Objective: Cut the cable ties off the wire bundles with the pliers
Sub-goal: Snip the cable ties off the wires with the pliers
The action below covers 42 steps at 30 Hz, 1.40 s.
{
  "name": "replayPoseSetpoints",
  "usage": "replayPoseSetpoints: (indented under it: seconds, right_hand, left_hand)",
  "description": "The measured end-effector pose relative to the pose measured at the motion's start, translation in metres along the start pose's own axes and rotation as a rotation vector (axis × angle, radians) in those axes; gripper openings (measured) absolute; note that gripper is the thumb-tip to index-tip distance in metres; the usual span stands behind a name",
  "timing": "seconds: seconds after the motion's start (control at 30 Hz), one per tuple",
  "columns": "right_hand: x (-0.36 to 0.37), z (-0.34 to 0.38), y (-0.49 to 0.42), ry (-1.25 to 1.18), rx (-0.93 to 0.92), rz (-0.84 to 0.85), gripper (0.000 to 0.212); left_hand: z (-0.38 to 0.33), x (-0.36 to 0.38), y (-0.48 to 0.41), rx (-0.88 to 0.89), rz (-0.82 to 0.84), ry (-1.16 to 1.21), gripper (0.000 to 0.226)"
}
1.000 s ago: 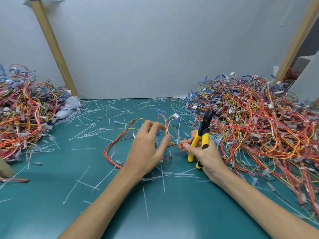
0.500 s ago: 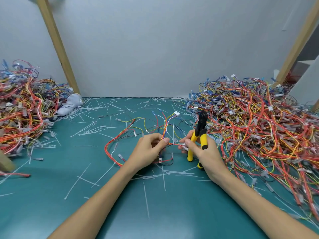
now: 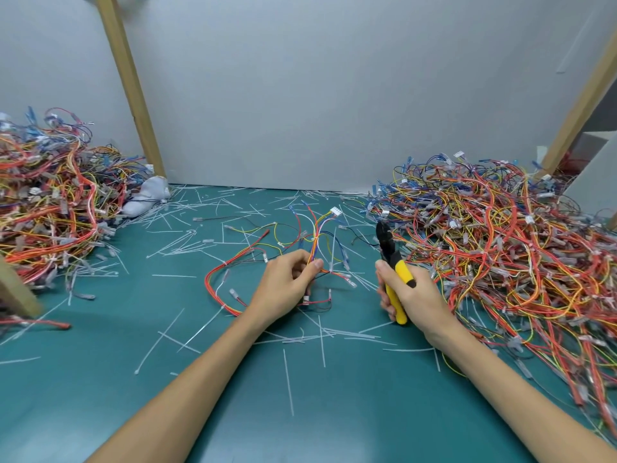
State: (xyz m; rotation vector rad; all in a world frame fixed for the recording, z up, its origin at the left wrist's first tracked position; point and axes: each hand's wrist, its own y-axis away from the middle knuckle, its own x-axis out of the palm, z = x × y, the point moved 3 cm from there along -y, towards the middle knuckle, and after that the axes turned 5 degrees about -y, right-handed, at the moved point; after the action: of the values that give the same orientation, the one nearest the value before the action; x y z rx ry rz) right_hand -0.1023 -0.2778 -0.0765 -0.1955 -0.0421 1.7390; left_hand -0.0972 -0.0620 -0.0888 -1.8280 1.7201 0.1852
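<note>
Pulled apart since half a second ago: right hand [image 3: 414, 299], wrapped round the yellow-handled, black-nosed pliers [image 3: 404, 269] with nose up and seemingly closed, now well clear of left hand [image 3: 287, 282], pinching the loose multicoloured wire bundle [image 3: 320, 228] mid-bench on the teal bench top [image 3: 100, 379]. Best to fan the wires, find any tie left (too small to tell here), slip one blade under it alone, then snip.

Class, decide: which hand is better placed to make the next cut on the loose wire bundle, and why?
Right. The right hand grips the yellow-handled pliers, black head up, near the wire bundle. The left hand pinches that bundle's wires, so it is busy steadying it.
</note>
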Motion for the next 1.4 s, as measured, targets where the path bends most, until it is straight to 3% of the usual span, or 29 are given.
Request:
replayPoseSetpoints:
  seconds: [0.07,0.17,0.23,0.43,0.57,0.9,1.27,1.4]
  right_hand:
    - [-0.002,0.002,-0.001,0.153,-0.081,-0.050,0.036]
    - [-0.012,0.007,-0.001,0.840,-0.296,-0.087,0.025]
    - [-0.016,0.008,0.001,1.141,-0.328,-0.067,0.023]
    - [-0.021,0.006,0.001,1.378,-0.368,-0.066,0.028]
    - [-0.012,0.003,0.001,1.424,-0.390,-0.073,0.046]
    - [-0.011,-0.002,-0.001,1.460,-0.254,-0.080,0.053]
    - [0.001,0.001,0.002,1.429,-0.289,-0.001,0.044]
    - [0.002,0.001,0.003,1.399,-0.318,-0.002,0.031]
  left_hand:
    - [-0.001,0.000,0.001,0.006,-0.017,0.008,0.026]
    - [-0.003,0.001,0.002,0.027,-0.047,0.001,0.026]
    - [-0.004,0.000,0.002,0.037,-0.064,-0.017,0.024]
    - [-0.006,-0.001,0.004,0.079,-0.092,-0.035,0.021]
    - [-0.004,0.001,0.004,0.092,-0.079,-0.050,0.020]
    - [-0.004,0.002,0.004,0.089,-0.073,-0.059,0.021]
    - [-0.003,0.004,0.003,0.082,-0.047,-0.022,0.023]
    - [-0.001,0.004,0.004,0.041,-0.022,0.029,0.024]
